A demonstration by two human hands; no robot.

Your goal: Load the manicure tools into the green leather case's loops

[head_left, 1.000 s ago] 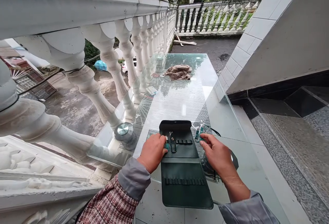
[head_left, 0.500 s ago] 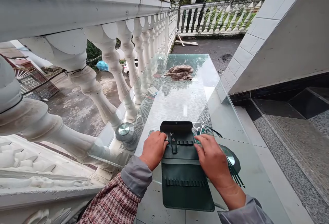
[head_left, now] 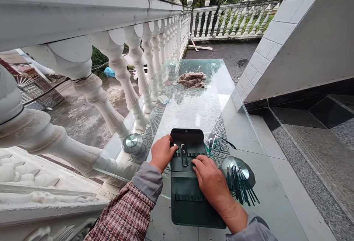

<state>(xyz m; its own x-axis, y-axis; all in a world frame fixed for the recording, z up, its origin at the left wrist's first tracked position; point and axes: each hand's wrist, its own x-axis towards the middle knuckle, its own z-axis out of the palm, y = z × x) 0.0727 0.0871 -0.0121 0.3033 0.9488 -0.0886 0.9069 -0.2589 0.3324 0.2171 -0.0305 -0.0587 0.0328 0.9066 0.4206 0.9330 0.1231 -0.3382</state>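
Note:
A dark green manicure case [head_left: 184,211] lies unfolded on the glass table, with rows of elastic loops across its two panels. One nail clipper [head_left: 184,156] is held upright in its upper panel. My left hand [head_left: 162,154] grips the case's upper left edge, thumb on top; whether a small tool is under it cannot be made out. My right hand [head_left: 211,182] rests over the right side of the case, fingers bent and fingertips touching the panel beside the clipper. To the right lie small clippers and scissors [head_left: 214,143] and a pile of slim dark-handled tools [head_left: 240,185].
The glass table [head_left: 249,137] rests on round metal-capped supports [head_left: 133,142]. Towards its far end are a crumpled brown cloth [head_left: 192,80] and a small box [head_left: 163,99]. A white balustrade [head_left: 118,67] runs along the left, a tiled sloping wall [head_left: 293,16] on the right.
My right hand has moved from the case's upper right edge inward and down onto its panel, uncovering the tools at the right. My left hand stays at the left edge.

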